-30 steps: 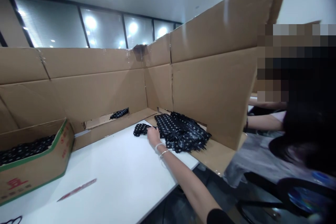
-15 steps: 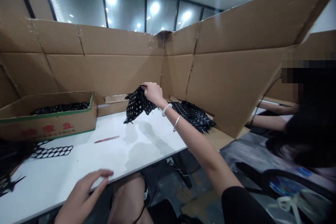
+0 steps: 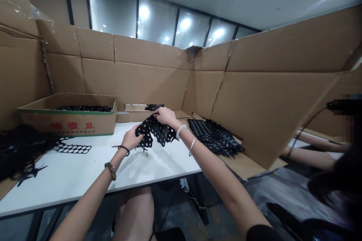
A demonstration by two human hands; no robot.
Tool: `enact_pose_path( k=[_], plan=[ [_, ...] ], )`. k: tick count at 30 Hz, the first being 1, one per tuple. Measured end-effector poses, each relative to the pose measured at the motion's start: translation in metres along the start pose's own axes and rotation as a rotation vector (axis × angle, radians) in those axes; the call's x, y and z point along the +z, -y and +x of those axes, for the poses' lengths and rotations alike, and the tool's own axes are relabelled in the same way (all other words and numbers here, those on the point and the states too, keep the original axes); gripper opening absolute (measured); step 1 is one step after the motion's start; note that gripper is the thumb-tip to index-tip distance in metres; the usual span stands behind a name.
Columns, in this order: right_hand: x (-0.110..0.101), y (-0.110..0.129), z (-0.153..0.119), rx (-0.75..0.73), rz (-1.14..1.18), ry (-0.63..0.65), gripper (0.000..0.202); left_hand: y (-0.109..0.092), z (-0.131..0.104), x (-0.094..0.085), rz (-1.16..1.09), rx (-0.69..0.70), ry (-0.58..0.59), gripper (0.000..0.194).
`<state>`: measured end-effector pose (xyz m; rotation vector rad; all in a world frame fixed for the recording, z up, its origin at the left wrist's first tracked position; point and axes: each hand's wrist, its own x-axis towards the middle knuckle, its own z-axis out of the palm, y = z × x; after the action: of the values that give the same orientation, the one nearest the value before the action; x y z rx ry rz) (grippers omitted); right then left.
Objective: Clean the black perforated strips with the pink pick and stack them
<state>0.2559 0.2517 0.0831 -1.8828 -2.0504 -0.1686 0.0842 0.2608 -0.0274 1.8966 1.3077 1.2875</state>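
Observation:
A floppy black sheet full of round holes [image 3: 161, 135] hangs above the white table between my hands. My right hand [image 3: 166, 116] pinches it at its top edge. At its left side my left hand [image 3: 131, 138] closes around another part, fingertips partly hidden. Right of my hands a pile of similar black holed sheets [image 3: 213, 135] lies on flat cardboard. A thin reddish stick, perhaps a pen [image 3: 114, 146], pokes out from behind my left hand.
A cardboard box [image 3: 85, 125] with black holed pieces stands back left. A black strip with larger holes [image 3: 75, 148] and a dark tangled heap [image 3: 19, 154] lie at left. Cardboard walls [image 3: 152, 79] enclose the table [image 3: 85, 180]. At right is a co-worker's arm [image 3: 313, 157].
My left hand has risen from the table's front edge and taken hold of the sheet. My right hand still holds it. The view has swung slightly left and up.

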Motion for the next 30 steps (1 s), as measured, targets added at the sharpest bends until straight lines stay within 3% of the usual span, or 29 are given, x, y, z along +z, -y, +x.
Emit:
enact_pose_path(
  k=[4, 6, 9, 12, 14, 17, 19, 21, 24, 27, 30],
  plan=[
    [0.015, -0.043, 0.012, 0.228, 0.036, -0.047, 0.031, 0.015, 0.025, -0.005, -0.012, -0.068, -0.214, 0.04],
    [0.018, -0.069, 0.016, 0.337, 0.072, -0.063, 0.033, 0.025, 0.031, -0.011, -0.034, -0.097, -0.267, 0.035],
    [0.02, -0.102, 0.016, 0.426, 0.145, -0.072, 0.03, 0.043, 0.028, -0.018, -0.067, -0.138, -0.223, 0.02],
    [0.018, -0.115, 0.014, 0.461, 0.21, -0.138, 0.033, 0.054, 0.015, -0.017, -0.109, -0.154, -0.116, 0.013],
    [0.013, -0.107, 0.015, 0.413, 0.259, -0.188, 0.034, 0.053, 0.004, -0.013, -0.151, -0.15, -0.035, 0.017],
    [0.001, -0.073, 0.012, 0.263, 0.35, -0.222, 0.037, 0.035, -0.016, -0.006, -0.24, -0.093, 0.121, 0.032],
    [-0.006, -0.041, -0.003, 0.131, 0.466, -0.193, 0.038, 0.019, -0.033, -0.005, -0.326, -0.048, 0.236, 0.042],
    [-0.006, -0.01, -0.036, -0.06, 0.698, -0.08, 0.038, 0.005, -0.056, -0.013, -0.457, -0.073, 0.294, 0.051],
    [0.009, 0.028, -0.11, -0.283, 1.018, 0.206, 0.045, -0.004, -0.101, -0.04, -0.651, -0.268, 0.198, 0.061],
    [0.037, 0.049, -0.186, -0.254, 1.102, 0.379, 0.049, -0.002, -0.157, -0.076, -0.792, -0.441, 0.08, 0.064],
    [0.063, 0.061, -0.236, -0.245, 1.123, 0.41, 0.047, 0.001, -0.216, -0.1, -0.762, -0.415, -0.016, 0.064]
  ],
)
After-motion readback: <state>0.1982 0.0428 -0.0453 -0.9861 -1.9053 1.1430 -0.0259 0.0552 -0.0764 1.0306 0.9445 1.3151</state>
